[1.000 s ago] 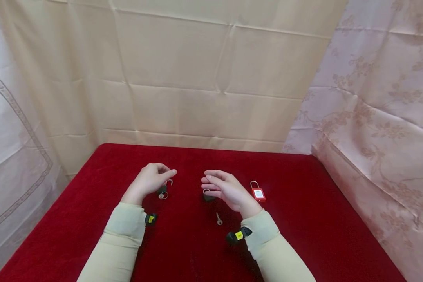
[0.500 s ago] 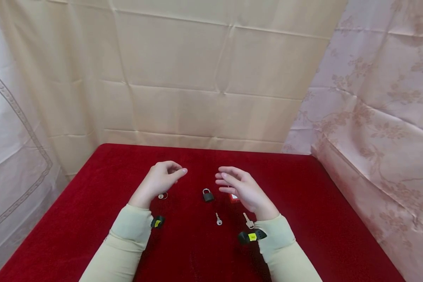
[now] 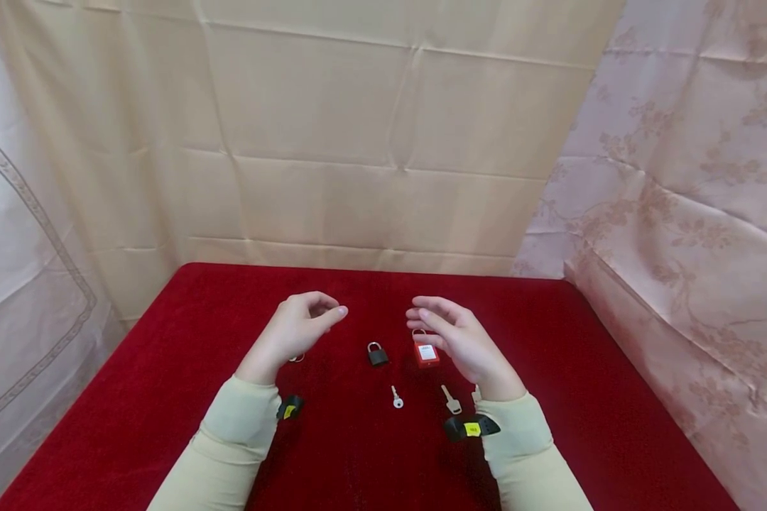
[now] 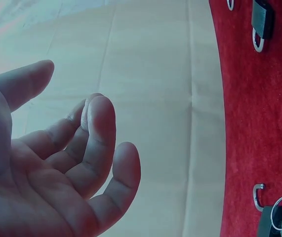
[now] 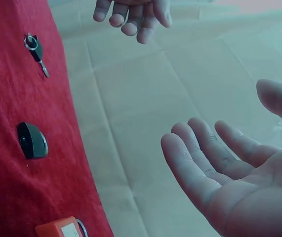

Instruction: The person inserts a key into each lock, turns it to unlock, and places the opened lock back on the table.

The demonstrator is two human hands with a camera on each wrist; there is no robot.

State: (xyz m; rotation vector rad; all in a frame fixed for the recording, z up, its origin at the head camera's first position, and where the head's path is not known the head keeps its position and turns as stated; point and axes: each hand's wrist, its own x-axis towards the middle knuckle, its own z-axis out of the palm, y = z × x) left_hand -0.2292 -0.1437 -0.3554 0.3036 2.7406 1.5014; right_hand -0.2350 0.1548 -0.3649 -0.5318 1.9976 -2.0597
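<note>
Both hands hover above the red table, fingers loosely bent and holding nothing. My left hand (image 3: 297, 330) hides most of the left padlock in the head view; only its key ring (image 3: 297, 358) peeks out. The left wrist view shows that black padlock (image 4: 273, 221) with its shackle unlatched and a key at its ring. A black padlock (image 3: 377, 356), shackle closed, lies between the hands. My right hand (image 3: 466, 344) partly covers the red padlock (image 3: 427, 353), which has a white label. In the right wrist view, my right palm (image 5: 249, 192) is turned up.
Nearer me on the red cloth (image 3: 351, 454) lie a small key (image 3: 397, 397) and a larger key (image 3: 451, 400). Another key (image 3: 476, 394) is mostly hidden by the right wrist. A beige curtain (image 3: 332, 142) hangs behind the table, a patterned pink cloth (image 3: 690, 213) at the right.
Both hands have moved rightward, the right one farther. It has left the middle black padlock and now overlaps the red one. The left hand now covers the left padlock. Keys at the right have come into view.
</note>
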